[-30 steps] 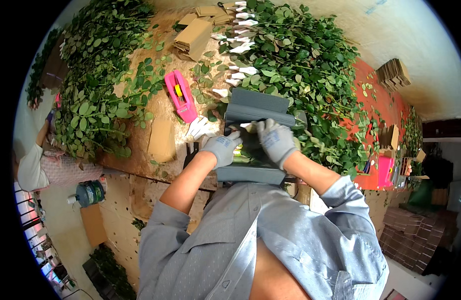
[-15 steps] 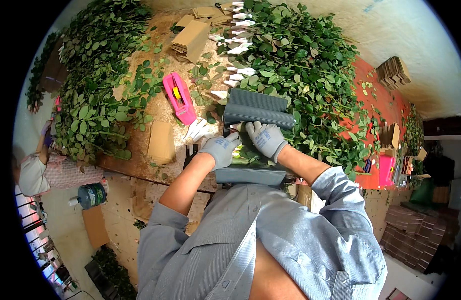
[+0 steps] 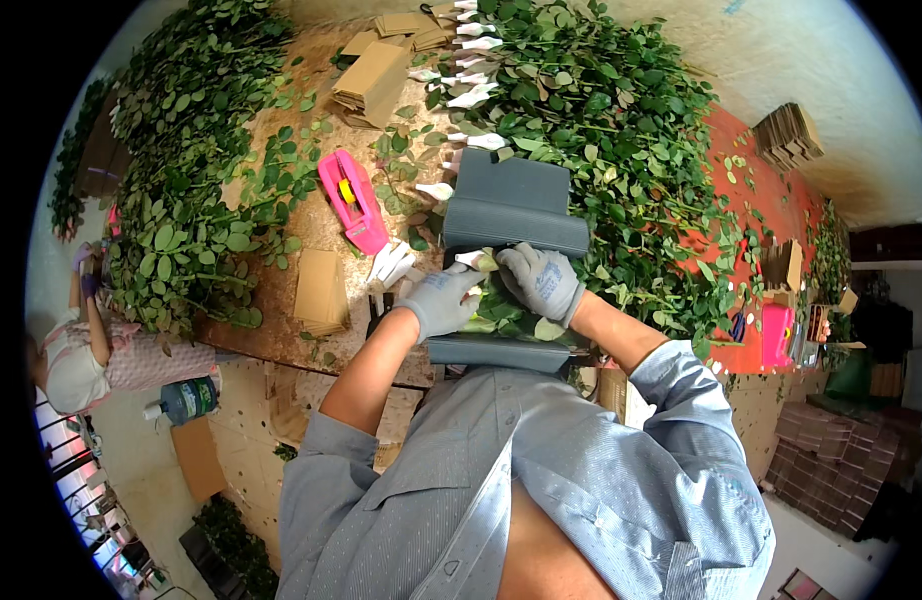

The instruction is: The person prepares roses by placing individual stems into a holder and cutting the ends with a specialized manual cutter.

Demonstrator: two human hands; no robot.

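Observation:
My left hand (image 3: 441,298), in a grey glove, rests at the left side of a dark grey padded fixture (image 3: 501,355), fingers curled beside a white-netted rose head (image 3: 473,260) with pale green tip. My right hand (image 3: 539,280), gloved alike, is bent over the stems and leaves (image 3: 506,315) in the fixture, fingertips near that rose head; what it grips is hidden. A folded grey padded flap (image 3: 511,205) lies just above both hands. To the left are a pink tape dispenser (image 3: 351,205), white flower sleeves (image 3: 389,262) and flat cardboard pieces (image 3: 318,290).
Rose stems with netted heads and dense foliage (image 3: 601,110) cover the table's right part; more foliage (image 3: 156,200) lies left. Cardboard stacks (image 3: 371,80) sit at the back and right (image 3: 786,135). A co-worker (image 3: 86,360) stands far left near a water jug (image 3: 186,398).
My right hand moved left, then slightly back right, staying bent over the fixture. The white-netted rose head now shows more between my hands. The co-worker at left has shifted position.

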